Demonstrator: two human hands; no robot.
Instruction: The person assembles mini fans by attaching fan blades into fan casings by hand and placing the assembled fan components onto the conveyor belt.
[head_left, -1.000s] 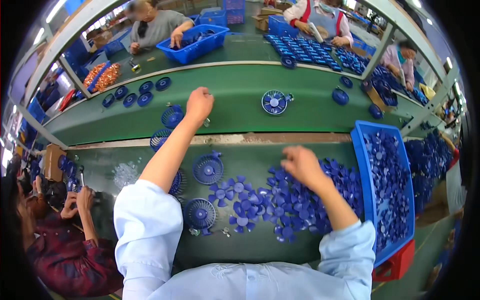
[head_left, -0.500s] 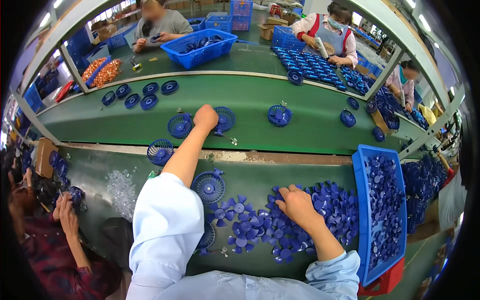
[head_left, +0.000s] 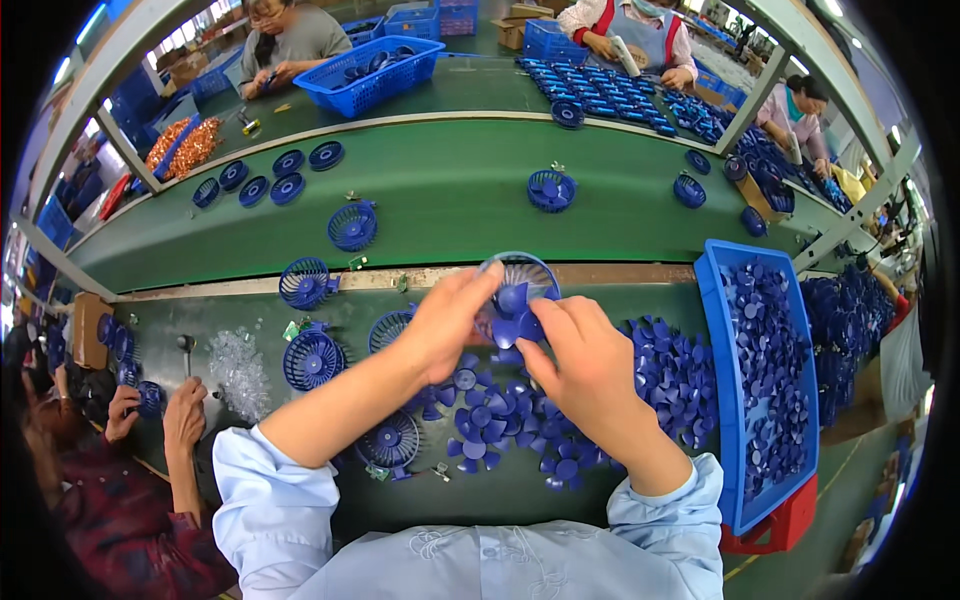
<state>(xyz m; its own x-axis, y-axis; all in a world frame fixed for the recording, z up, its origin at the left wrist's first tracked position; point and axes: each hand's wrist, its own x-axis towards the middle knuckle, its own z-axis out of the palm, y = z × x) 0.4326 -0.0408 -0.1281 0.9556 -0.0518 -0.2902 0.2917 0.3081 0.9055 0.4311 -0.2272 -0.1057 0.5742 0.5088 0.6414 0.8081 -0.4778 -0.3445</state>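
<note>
Presently, working remotely off the head cam, I log lower edge of frame first: both pale-blue sleeves (head_left: 275,490). Centre frame, L hand (head_left: 445,325): fingers curled round the left side of a blue fan cage (head_left: 524,270), thumb at its rim; other fingertips hidden, can't tell their contact. R hand (head_left: 590,365), just right of centre: thumb & index pinch a blue fan blade (head_left: 512,325), which overlaps the lower part of the cage.

Step in hand (my judgement): offering blade up to cage. Next move calls for: keep cage steady w/ L, square hub to cage centre, press w/ R. Seated or not: can't confirm.

Orientation: cage's round face tilts up twd cam. One blade lobe points up-frame, another twd lower left; hub partly covered. Long axis: none evident, part is approx. round; spin-axis angle unclear.

Surroundings: loose blades (head_left: 490,415) piled centre to right; loose cages (head_left: 388,440) left of pile; blue bin (head_left: 729,420) w/ more blades, right side. Beyond: green belt (head_left: 440,200), w/ fan unit (head_left: 552,190) upper centre. Farthest: blue crate (head_left: 385,95), upper left of centre, beside a grey-sleeved co-worker (head_left: 305,45).
</note>
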